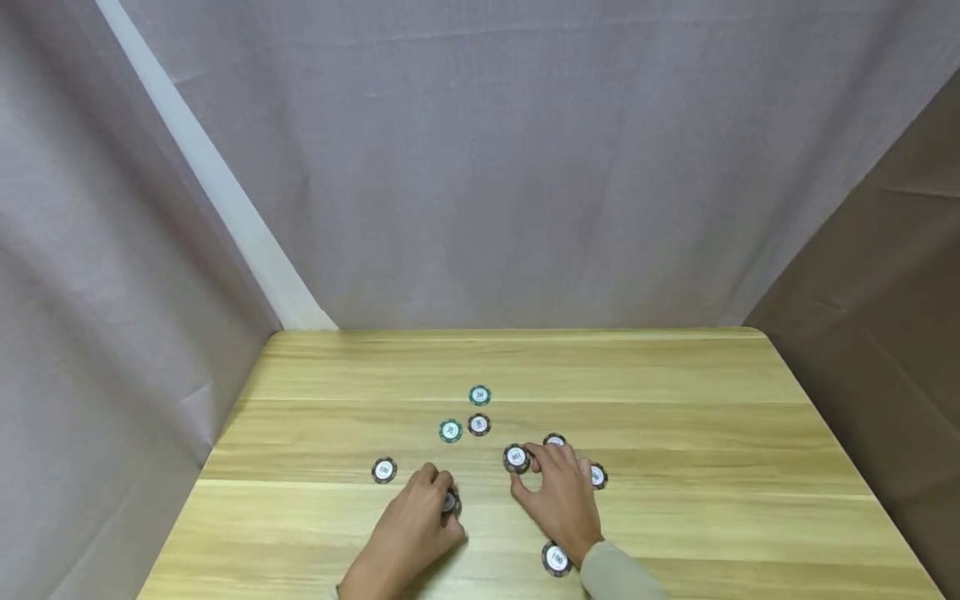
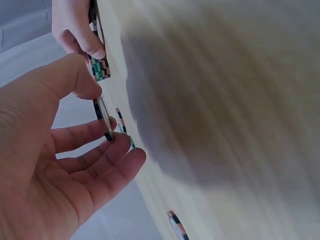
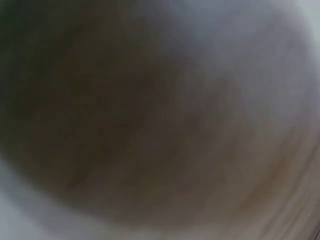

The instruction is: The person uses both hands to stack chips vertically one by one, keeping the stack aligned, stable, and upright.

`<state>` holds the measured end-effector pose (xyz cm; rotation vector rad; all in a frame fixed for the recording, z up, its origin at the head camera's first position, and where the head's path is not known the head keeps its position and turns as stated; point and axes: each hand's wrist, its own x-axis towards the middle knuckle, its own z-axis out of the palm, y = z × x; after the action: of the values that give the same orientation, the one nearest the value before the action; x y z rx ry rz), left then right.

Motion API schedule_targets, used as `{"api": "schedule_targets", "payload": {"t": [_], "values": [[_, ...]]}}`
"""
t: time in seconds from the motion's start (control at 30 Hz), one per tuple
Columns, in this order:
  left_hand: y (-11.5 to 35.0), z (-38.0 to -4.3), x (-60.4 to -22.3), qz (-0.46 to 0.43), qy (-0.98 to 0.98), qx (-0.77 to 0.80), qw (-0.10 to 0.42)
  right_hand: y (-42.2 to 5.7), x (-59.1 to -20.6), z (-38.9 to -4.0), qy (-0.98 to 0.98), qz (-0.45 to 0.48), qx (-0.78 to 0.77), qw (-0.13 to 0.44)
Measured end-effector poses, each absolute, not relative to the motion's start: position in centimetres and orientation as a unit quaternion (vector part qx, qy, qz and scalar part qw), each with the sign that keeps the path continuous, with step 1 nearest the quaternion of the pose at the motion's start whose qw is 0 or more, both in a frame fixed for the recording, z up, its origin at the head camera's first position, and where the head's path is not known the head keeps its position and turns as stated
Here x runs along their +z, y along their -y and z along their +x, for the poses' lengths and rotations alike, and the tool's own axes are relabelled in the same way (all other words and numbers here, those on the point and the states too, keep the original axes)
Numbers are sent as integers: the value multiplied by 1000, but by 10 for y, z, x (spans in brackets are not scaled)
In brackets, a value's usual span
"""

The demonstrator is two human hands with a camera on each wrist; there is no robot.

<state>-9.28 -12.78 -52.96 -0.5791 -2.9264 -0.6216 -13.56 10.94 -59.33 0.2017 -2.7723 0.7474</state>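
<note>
Your left hand [image 1: 420, 521] pinches a dark-edged chip [image 1: 450, 502] between thumb and fingertips, while the grip of your right hand [image 1: 558, 496] is closed, thumb and fingers, on a stack of chips [image 1: 516, 457] topped by one marked 100, to the right of the pinched chip. On the table [image 1: 720, 517] beyond your hands lie two green-edged chips [image 1: 480, 395] with a dark-rimmed chip [image 1: 479, 424] just beside them, and a dark chip marked 100 [image 1: 385, 470] lies near your left hand. Two partly covered chips [image 1: 598, 476] sit beside your right hand, and another 100 chip [image 1: 557, 558] lies beside your right wrist.
</note>
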Motion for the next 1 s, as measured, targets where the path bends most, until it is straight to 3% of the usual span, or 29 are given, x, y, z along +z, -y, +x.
{"api": "schedule_targets", "payload": {"t": [0.43,1.0], "values": [[117,-106,-527,-204,957,-178,104,-111,-597,-135,948,78,267,157],[92,-135,-520,-223,945,-227,78,-111,-595,-136,952,80,256,146]]}}
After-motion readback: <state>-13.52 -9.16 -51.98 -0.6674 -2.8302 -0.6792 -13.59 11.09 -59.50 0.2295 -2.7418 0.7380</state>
